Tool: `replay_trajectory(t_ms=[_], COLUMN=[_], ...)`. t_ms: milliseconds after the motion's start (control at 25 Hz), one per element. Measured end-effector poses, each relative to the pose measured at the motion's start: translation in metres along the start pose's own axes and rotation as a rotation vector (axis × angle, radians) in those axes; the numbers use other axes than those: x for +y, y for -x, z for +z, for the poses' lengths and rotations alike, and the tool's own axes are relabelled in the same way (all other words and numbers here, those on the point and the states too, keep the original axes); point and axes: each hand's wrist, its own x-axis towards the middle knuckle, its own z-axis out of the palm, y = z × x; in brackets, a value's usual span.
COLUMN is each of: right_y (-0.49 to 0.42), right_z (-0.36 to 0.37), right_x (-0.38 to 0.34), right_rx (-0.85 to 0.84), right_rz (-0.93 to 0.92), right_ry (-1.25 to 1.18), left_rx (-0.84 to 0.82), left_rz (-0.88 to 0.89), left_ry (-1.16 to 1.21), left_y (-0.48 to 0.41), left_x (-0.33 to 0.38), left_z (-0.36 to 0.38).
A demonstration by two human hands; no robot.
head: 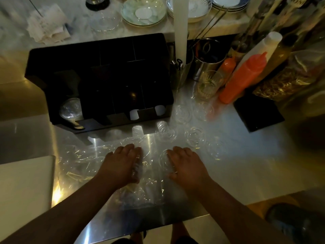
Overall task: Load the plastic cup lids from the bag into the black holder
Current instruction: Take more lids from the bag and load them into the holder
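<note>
Dimly, left hand (119,164) half-hides lid stack (138,167); bag (79,161) edges indistinct.

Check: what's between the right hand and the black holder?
Head view: loose clear lids lie on the steel counter between the right hand and the black holder, plus crinkled bag film.

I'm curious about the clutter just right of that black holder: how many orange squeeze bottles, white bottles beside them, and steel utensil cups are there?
Orange squeeze bottles: 2
White bottle: 1
Steel utensil cups: 2
Total: 5
</note>
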Motion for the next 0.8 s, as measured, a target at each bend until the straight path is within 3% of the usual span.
replay_trajectory(t_ms=[120, 280, 360, 520, 680, 800], right_y=[0.004, 0.015, 0.017, 0.017, 0.007, 0.008], right_z=[-0.003, -0.014, -0.026, -0.045, -0.060, -0.062], right_x=[0.000, -0.007, -0.012, -0.015, -0.015, -0.018], right_rx=[0.087, 0.355, 0.403, 0.389, 0.325, 0.400], right_rz=[0.018, 0.091, 0.122, 0.085, 0.350, 0.375], right_ry=[-0.057, -0.343, -0.423, -0.458, -1.129, -1.056], left_rx=[0.090, 0.041, -0.034, -0.103, -0.178, -0.188], left_rz=[0.005, -0.130, -0.223, -0.322, -0.384, -0.411], left_ry=[0.133, 1.056, 1.358, 1.599, 1.778, 1.732], left_y=[0.002, -0.005, -0.015, -0.025, -0.028, -0.026], left_x=[0.013, 0.064, 0.083, 0.093, 0.096, 0.101], left_z=[-0.009, -0.037, -0.046, -0.053, -0.060, -0.062])
